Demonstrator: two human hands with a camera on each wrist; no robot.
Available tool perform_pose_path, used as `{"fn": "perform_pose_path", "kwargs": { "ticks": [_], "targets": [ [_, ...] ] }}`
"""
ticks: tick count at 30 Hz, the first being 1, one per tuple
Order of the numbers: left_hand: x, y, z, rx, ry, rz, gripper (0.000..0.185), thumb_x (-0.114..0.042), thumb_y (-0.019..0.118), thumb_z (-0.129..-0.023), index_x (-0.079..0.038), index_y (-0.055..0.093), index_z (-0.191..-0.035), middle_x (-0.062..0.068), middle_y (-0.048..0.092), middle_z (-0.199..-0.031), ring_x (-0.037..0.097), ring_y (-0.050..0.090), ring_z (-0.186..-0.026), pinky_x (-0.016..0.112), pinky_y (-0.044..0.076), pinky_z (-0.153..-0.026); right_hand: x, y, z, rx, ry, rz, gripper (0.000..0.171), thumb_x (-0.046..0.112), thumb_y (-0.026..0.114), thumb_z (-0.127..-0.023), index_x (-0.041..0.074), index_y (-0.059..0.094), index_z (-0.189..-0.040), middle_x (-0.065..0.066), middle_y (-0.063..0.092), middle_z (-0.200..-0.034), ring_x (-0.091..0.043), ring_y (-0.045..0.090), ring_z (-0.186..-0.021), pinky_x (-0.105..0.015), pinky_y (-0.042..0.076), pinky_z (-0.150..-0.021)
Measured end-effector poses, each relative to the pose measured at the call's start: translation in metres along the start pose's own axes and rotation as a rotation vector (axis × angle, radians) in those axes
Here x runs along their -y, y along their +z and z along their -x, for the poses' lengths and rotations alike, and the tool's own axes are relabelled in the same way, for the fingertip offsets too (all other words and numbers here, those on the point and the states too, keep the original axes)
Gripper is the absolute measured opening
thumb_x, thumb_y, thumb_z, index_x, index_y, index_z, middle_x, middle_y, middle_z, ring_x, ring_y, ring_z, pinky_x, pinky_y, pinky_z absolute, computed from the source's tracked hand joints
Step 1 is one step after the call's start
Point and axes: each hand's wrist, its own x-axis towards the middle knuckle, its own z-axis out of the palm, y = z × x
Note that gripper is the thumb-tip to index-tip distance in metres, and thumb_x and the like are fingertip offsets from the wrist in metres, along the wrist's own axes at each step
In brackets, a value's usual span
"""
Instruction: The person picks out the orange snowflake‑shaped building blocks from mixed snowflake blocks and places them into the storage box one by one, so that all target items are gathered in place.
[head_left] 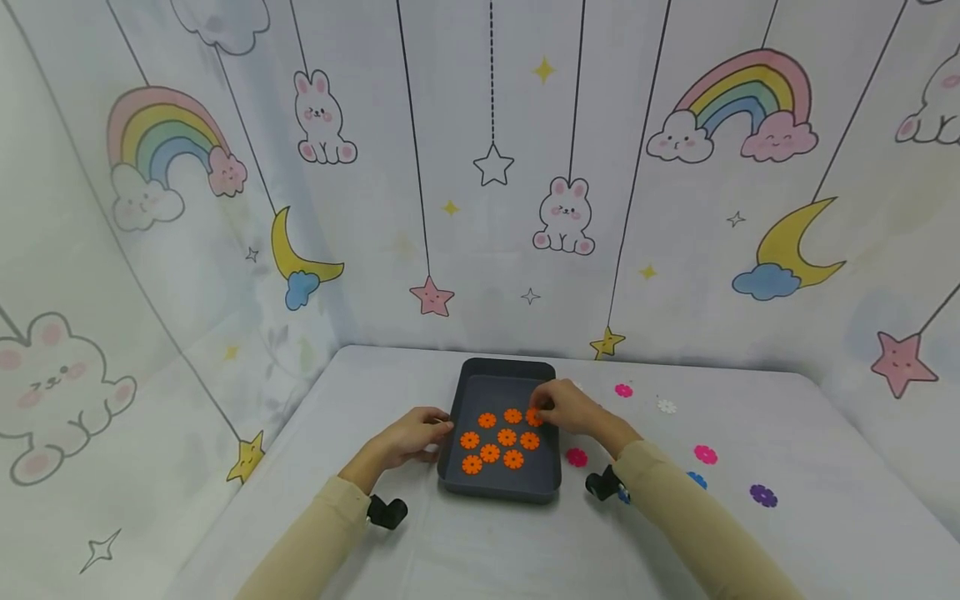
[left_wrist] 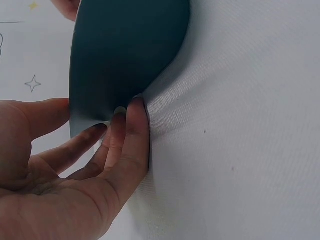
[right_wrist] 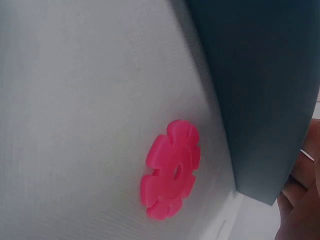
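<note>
A dark grey tray [head_left: 498, 487] sits on the white cloth and holds several orange flower-shaped discs [head_left: 498, 437]. My left hand [head_left: 442, 429] rests at the tray's left side. In the left wrist view its straight fingers [left_wrist: 131, 130] press on the tray's outer wall [left_wrist: 125, 50], with the thumb near the rim. My right hand [head_left: 543, 410] reaches over the tray's far right part and its curled fingers pinch an orange disc [head_left: 533, 417]. Only a sliver of the right hand [right_wrist: 302, 200] shows in the right wrist view, past the tray wall [right_wrist: 260, 90].
Loose discs lie right of the tray: a pink one [head_left: 576, 457] [right_wrist: 172, 170] close to its wall, more pink ones [head_left: 705, 454], a white one [head_left: 666, 406], a blue one [head_left: 696, 479] and a purple one [head_left: 763, 496]. Printed curtains enclose the table.
</note>
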Motion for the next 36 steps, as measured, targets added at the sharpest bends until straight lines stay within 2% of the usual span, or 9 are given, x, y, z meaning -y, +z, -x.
{"fn": "perform_pose_path", "kwargs": {
  "ticks": [7,14,23,27,31,36],
  "targets": [
    [-0.002,0.001,0.001,-0.006,-0.009,0.007,0.043,-0.017,0.057,-0.106,0.007,0.051,-0.141,0.021,0.061,-0.131,0.033,0.061,-0.118,0.045,0.060,-0.087,0.001,0.000,-0.003,0.039,0.011,0.064,0.017,0.002,0.071,-0.094,0.002,0.075,-0.111,-0.004,0.073,-0.102,-0.016,0.063,-0.090,-0.037,0.057,-0.086],
    [-0.001,0.001,0.000,-0.003,-0.012,0.005,0.043,-0.017,0.057,-0.105,0.007,0.051,-0.141,0.021,0.061,-0.131,0.033,0.062,-0.117,0.045,0.060,-0.087,0.000,0.001,-0.007,0.074,0.020,0.112,0.012,0.003,0.072,-0.094,0.007,0.076,-0.105,0.000,0.071,-0.096,-0.014,0.060,-0.085,-0.036,0.056,-0.082],
    [-0.001,0.000,0.000,-0.001,-0.004,0.001,0.044,-0.017,0.058,-0.105,0.008,0.051,-0.141,0.021,0.061,-0.130,0.033,0.062,-0.117,0.045,0.060,-0.086,0.001,0.000,-0.006,0.050,-0.003,0.138,0.009,0.006,0.072,-0.095,0.007,0.075,-0.104,0.000,0.069,-0.099,-0.015,0.060,-0.090,-0.037,0.054,-0.086],
    [0.000,0.000,0.000,-0.008,-0.009,0.009,0.043,-0.016,0.059,-0.105,0.008,0.051,-0.140,0.020,0.062,-0.129,0.032,0.062,-0.116,0.045,0.060,-0.086,0.001,-0.003,-0.001,0.022,-0.060,0.117,0.015,0.005,0.070,-0.096,0.003,0.073,-0.110,-0.003,0.067,-0.106,-0.019,0.061,-0.096,-0.039,0.054,-0.089],
    [0.000,0.000,0.002,-0.006,-0.008,0.002,0.044,-0.017,0.059,-0.104,0.008,0.051,-0.141,0.020,0.062,-0.129,0.032,0.063,-0.116,0.045,0.060,-0.086,0.004,-0.013,0.011,-0.005,-0.101,0.041,0.022,0.004,0.069,-0.095,-0.002,0.071,-0.117,-0.009,0.068,-0.111,-0.026,0.062,-0.103,-0.047,0.054,-0.095],
    [-0.003,0.000,0.004,-0.001,-0.004,-0.006,0.045,-0.017,0.059,-0.105,0.008,0.050,-0.141,0.020,0.061,-0.130,0.032,0.062,-0.115,0.046,0.060,-0.087,0.003,-0.031,0.032,-0.046,-0.134,0.010,0.023,0.004,0.072,-0.095,-0.002,0.070,-0.116,-0.010,0.069,-0.110,-0.032,0.062,-0.105,-0.055,0.052,-0.095]
  ]
}}
